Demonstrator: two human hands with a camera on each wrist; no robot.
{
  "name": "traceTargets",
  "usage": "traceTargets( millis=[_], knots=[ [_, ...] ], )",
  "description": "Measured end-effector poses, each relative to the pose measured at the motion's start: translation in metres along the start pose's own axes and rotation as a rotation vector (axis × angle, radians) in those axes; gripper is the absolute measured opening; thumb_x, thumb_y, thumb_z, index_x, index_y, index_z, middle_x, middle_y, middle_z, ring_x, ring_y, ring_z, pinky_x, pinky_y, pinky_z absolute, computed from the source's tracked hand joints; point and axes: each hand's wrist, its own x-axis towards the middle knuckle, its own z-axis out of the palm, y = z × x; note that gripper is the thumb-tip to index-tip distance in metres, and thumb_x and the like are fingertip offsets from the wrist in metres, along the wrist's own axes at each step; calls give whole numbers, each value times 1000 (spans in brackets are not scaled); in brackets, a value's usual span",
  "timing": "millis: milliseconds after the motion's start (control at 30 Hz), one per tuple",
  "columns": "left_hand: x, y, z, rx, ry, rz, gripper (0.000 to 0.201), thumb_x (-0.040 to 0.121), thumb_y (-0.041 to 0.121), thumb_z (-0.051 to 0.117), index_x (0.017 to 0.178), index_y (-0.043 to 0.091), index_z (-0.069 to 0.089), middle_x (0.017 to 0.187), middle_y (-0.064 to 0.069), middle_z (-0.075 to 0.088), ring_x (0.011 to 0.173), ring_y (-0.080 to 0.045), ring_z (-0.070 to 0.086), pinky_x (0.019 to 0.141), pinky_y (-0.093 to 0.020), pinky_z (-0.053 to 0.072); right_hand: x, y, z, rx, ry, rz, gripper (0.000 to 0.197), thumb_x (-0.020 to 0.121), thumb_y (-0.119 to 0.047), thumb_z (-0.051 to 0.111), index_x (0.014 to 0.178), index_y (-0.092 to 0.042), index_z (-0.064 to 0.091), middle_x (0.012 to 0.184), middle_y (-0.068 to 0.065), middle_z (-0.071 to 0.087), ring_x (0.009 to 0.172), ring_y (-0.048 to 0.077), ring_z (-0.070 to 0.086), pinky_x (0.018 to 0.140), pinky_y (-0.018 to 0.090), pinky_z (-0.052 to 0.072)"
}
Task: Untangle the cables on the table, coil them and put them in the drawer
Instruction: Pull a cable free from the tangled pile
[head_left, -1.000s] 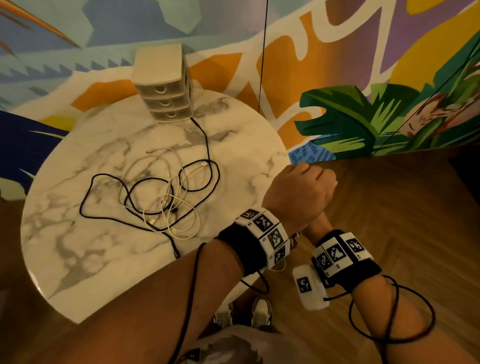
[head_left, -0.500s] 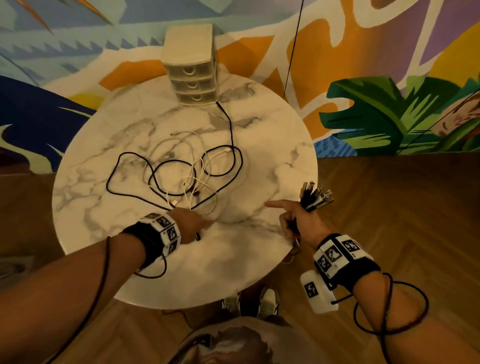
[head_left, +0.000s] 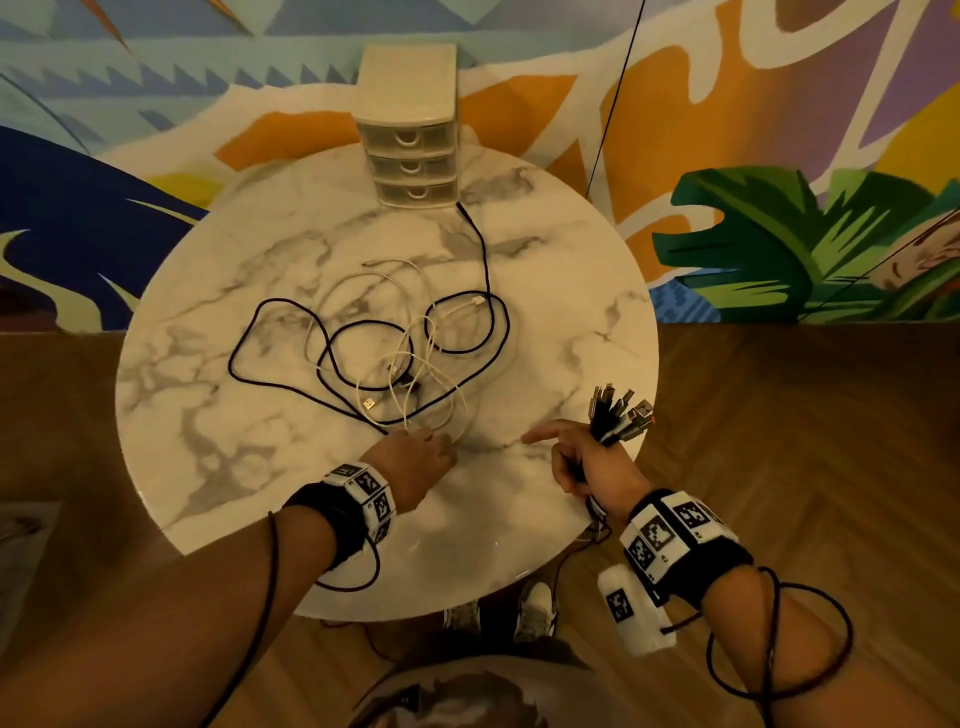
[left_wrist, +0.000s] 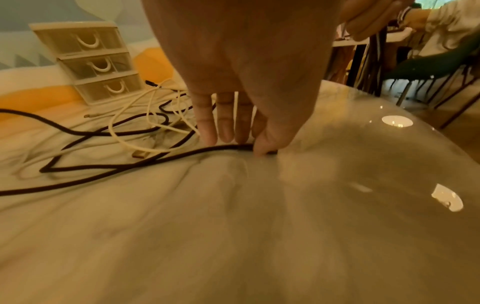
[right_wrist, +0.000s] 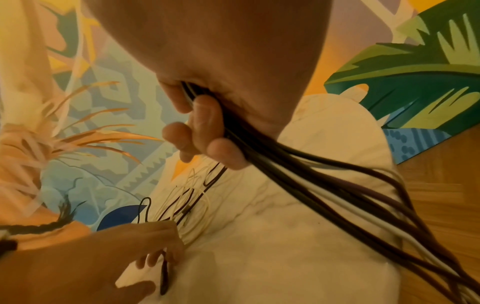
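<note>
Round white marble table (head_left: 218, 415): one black cable (head_left: 280, 306) and one white cable (head_left: 415, 270) lie tangled near its middle. Left hand (head_left: 410, 462) pinches the black cable's end at the near edge of the tangle. Right hand (head_left: 587, 462), near the table's rim, grips one bundle of dark and white cables (head_left: 618, 415). One cream three-drawer plastic organizer (head_left: 408, 130) at the far rim, all three drawers closed.

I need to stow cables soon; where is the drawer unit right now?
In the head view the three-drawer unit stands at the marble table's far edge, against the mural wall, with the black cable's end just beside its base.

Painted mural wall (head_left: 779, 130) behind; herringbone wood floor (head_left: 805, 415) beneath.
</note>
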Motion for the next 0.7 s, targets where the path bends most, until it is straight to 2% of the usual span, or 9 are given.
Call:
traceTargets(
  millis=[167, 267, 300, 367, 433, 500, 533, 600, 700],
  knots=[
    [-10, -4, 10, 16, -14, -2, 35, 99, 13, 33, 132, 6, 39, 136, -12, 39, 122, -27, 41, 87, -36, 46, -3, -1, 4, -8, 30, -2, 43, 97, -8, 23, 99, 0, 66, 45, 7, 42, 42, 18, 27, 37, 20, 25],
    [-11, -2, 2, -137, 24, -25, 35, 97, 21, 39, 129, 8, 41, 133, -8, 41, 118, -26, 45, 82, -36, 45, -5, -2, 10, -35, 46, 0, 42, 97, -8, 24, 98, 0, 65, 47, 7, 43, 44, 19, 28, 39, 22, 24],
    [-10, 2, -6, -284, 111, -51, 31, 96, 24, 41, 124, 10, 45, 127, -6, 45, 112, -25, 49, 80, -35, 44, -5, -3, 13, -40, 52, -1, 41, 96, -7, 25, 99, -2, 66, 49, 6, 44, 44, 19, 27, 39, 22, 23],
    [-8, 13, -29, -645, 406, -122, 18, 94, 26, 48, 106, 12, 51, 104, -1, 51, 91, -20, 54, 71, -30, 40, -7, -6, 20, -34, 50, -9, 39, 95, -4, 28, 105, -8, 65, 54, 5, 46, 43, 15, 28, 40, 23, 21],
    [-7, 26, -58, -985, 608, -184, 14, 91, 23, 56, 99, 12, 55, 91, 3, 55, 80, -15, 53, 69, -28, 41, -10, -13, 27, -52, 39, -44, 33, 95, -3, 33, 103, -12, 64, 59, 4, 48, 42, 11, 29, 41, 23, 23],
    [-9, 38, -81, -1233, 662, -167, 12, 89, 18, 60, 97, 10, 59, 84, 3, 61, 75, -11, 58, 68, -23, 47, -12, -22, 33, -96, 45, -86, 23, 95, -6, 39, 83, -8, 59, 57, 8, 42, 42, 10, 31, 45, 27, 25],
    [-11, 44, -90, -1304, 679, -144, 10, 88, 17, 61, 95, 9, 60, 81, 3, 63, 71, -9, 60, 66, -20, 49, -13, -25, 34, -115, 55, -99, 25, 96, -7, 40, 76, -6, 54, 57, 10, 40, 43, 10, 31, 46, 27, 25],
    [-13, 49, -98, -1338, 719, -127, 8, 87, 19, 63, 91, 12, 61, 81, 1, 64, 68, -8, 60, 62, -16, 49, -13, -31, 35, -134, 68, -102, 32, 99, -10, 37, 70, -7, 50, 61, 13, 40, 45, 10, 32, 45, 24, 26],
    [-12, 53, -101, -1309, 778, -187, 7, 86, 18, 62, 94, 19, 62, 89, 2, 62, 75, -5, 53, 65, -11, 43, -13, -37, 35, -85, 65, -83, 33, 98, -7, 41, 65, -9, 47, 62, 11, 41, 46, 8, 31, 45, 22, 24]
  ],
)
